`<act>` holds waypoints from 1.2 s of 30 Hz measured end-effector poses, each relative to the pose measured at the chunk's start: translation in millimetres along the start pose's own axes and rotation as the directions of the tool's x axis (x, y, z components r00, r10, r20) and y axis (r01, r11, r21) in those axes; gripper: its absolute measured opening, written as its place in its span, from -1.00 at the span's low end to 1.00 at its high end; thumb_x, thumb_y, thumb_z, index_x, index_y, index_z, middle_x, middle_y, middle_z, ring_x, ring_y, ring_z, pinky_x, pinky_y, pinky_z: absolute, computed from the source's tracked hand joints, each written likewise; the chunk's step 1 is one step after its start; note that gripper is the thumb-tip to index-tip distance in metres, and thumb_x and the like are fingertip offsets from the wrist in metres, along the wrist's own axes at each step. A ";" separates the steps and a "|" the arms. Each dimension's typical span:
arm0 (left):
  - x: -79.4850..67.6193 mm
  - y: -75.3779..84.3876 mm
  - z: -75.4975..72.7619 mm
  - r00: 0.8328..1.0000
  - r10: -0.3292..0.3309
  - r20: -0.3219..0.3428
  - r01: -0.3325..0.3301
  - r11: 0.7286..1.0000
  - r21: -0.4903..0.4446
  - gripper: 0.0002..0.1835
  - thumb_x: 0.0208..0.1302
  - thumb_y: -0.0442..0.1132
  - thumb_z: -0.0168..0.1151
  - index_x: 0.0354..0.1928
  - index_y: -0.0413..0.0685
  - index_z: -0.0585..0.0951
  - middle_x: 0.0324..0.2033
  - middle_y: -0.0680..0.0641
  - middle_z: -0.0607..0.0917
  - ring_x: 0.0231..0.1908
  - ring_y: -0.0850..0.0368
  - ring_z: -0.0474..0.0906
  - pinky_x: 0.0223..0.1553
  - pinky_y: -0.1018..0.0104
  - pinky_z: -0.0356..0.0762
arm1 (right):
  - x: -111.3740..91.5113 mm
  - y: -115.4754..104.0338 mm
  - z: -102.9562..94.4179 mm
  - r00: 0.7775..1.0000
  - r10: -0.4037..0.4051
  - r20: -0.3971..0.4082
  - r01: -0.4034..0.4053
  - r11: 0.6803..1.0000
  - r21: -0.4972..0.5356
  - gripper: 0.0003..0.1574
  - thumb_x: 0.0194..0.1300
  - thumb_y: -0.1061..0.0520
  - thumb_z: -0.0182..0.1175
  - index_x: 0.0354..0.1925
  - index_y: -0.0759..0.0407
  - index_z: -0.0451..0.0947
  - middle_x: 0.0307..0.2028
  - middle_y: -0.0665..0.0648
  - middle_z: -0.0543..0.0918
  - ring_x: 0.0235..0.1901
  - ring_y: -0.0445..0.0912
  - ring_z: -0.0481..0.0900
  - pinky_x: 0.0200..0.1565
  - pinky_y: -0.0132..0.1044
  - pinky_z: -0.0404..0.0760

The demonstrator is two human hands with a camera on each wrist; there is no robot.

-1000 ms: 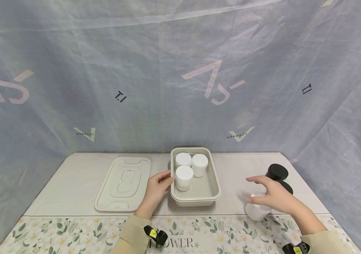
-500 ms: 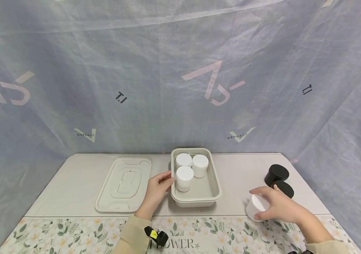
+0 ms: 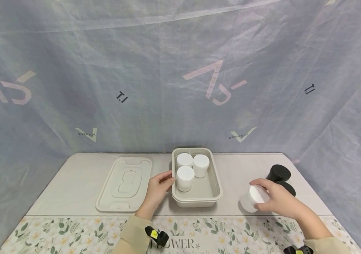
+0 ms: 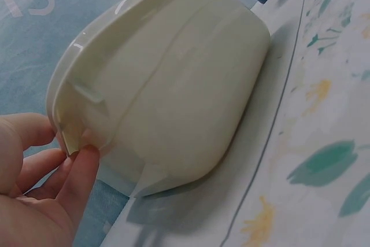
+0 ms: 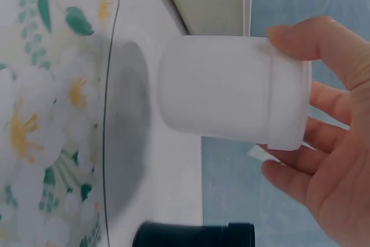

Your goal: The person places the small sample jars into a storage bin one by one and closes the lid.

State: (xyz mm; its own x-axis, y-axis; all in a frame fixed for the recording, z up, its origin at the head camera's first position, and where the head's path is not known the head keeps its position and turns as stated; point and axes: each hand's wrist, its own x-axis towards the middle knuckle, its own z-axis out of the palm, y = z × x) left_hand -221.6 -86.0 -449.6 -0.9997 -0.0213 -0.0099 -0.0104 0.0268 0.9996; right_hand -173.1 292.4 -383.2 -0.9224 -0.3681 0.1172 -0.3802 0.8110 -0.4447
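Note:
My right hand (image 3: 279,199) grips a white lidded jar (image 3: 253,199) by its lid end, thumb on one side and fingers on the other. In the right wrist view this jar (image 5: 225,91) is off the table, its shadow lying apart from it. My left hand (image 3: 156,190) holds the left rim of a beige rectangular container (image 3: 204,200); the left wrist view shows the fingers (image 4: 81,177) at the rim of the container (image 4: 185,85). Inside the container stand three white jars, one at the front left (image 3: 185,178), one behind it (image 3: 184,159) and one at the back right (image 3: 201,165).
Two black jars (image 3: 279,173) stand at the right, the nearer one (image 3: 286,188) partly hidden by my right hand. A flat beige lid (image 3: 124,185) lies left of the container. Floral cloth (image 3: 82,233) covers the front edge; a grey-blue curtain (image 3: 155,88) hangs behind.
My right hand has closed round the white jar at the right, lifted it off the table and shifted it slightly left. The left hand stays at the container's rim.

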 end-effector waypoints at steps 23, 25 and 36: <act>1.4 -1.6 4.6 1.000 0.003 0.005 -0.002 0.999 -0.037 -0.53 0.23 -0.29 0.24 0.18 -0.26 0.48 0.02 -0.26 0.60 -0.19 0.30 0.57 -0.26 0.48 0.63 | 83.9 -33.7 22.1 0.895 -0.156 -0.418 0.226 0.966 0.125 -0.27 -0.04 0.16 0.46 0.15 0.16 0.49 0.09 0.15 0.55 -0.08 -0.23 0.44 -0.23 -0.44 0.52; 1.2 -1.3 4.5 1.000 0.008 0.005 -0.008 0.999 -0.035 -0.52 0.22 -0.30 0.24 0.18 -0.27 0.48 0.03 -0.27 0.60 -0.18 0.29 0.57 -0.26 0.47 0.64 | 89.6 -40.4 24.9 0.896 -0.161 -0.414 0.241 0.959 0.149 -0.26 -0.05 0.16 0.47 0.15 0.16 0.48 0.07 0.15 0.56 -0.08 -0.19 0.46 -0.23 -0.42 0.54; 1.2 -3.0 0.0 1.000 0.001 0.006 -0.001 1.000 -0.009 -0.54 0.22 -0.31 0.24 0.17 -0.28 0.49 0.01 -0.28 0.61 -0.14 0.23 0.59 -0.24 0.45 0.64 | 113.6 -57.8 55.1 0.935 -0.161 -0.315 0.247 0.935 0.256 -0.28 -0.08 0.10 0.49 0.09 0.15 0.50 0.01 0.12 0.57 -0.04 -0.06 0.52 -0.06 -0.16 0.64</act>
State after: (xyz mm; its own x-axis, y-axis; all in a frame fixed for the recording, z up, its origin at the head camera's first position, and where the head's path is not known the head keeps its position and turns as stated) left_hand -222.8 -86.1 -452.6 -0.9998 -0.0156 -0.0086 -0.0089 0.0181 0.9998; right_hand -252.2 178.6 -393.2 -0.8231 -0.3315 0.4611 -0.5656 0.5508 -0.6137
